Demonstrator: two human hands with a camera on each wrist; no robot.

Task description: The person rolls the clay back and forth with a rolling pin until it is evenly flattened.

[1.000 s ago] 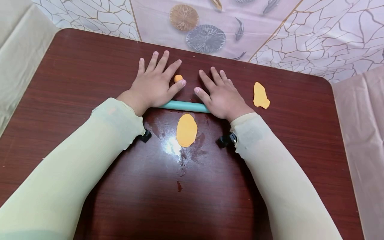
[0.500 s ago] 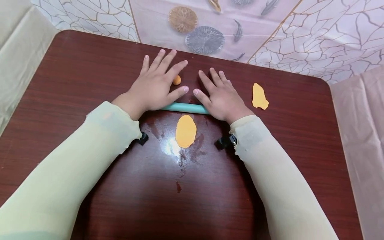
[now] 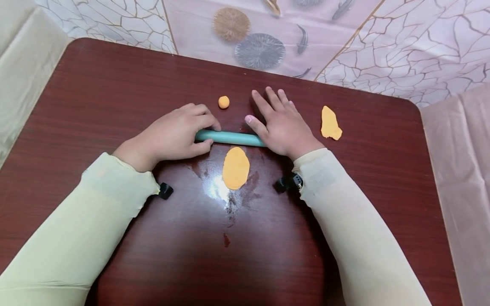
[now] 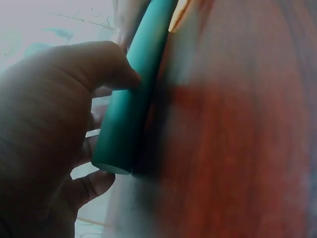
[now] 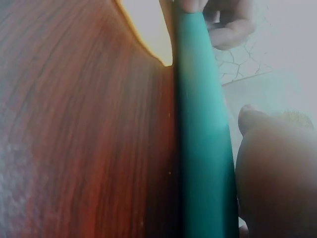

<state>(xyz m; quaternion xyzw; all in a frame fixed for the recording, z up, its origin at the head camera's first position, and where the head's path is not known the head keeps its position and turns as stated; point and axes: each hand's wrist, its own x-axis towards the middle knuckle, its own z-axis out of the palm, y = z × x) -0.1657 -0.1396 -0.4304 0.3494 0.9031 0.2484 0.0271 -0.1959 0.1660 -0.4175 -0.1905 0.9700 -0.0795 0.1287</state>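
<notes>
Brown tabletop (image 3: pixel 268 263), teal rod (image 3: pixel 235 138) in pinching left hand (image 3: pixel 174 134), under outspread right hand (image 3: pixel 284 125).

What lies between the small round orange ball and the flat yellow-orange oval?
The head view shows a smooth teal cylindrical rod crossing the stretch between them, gripped by the left hand.

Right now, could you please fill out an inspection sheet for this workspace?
Surface: dark reddish-brown table, smudged near the middle.
Job's things: teal rod; oval orange-yellow piece, flat, just on the rod's near side.
Clutter: small orange ball beyond the rod; irregular flat piece at right.
Hands: left hand grips the rod's left end; right hand, fingers spread, covers its right end.
Cables: nothing seen.
Surroundings: patterned backdrop behind; pale cloth at both sides.
</notes>
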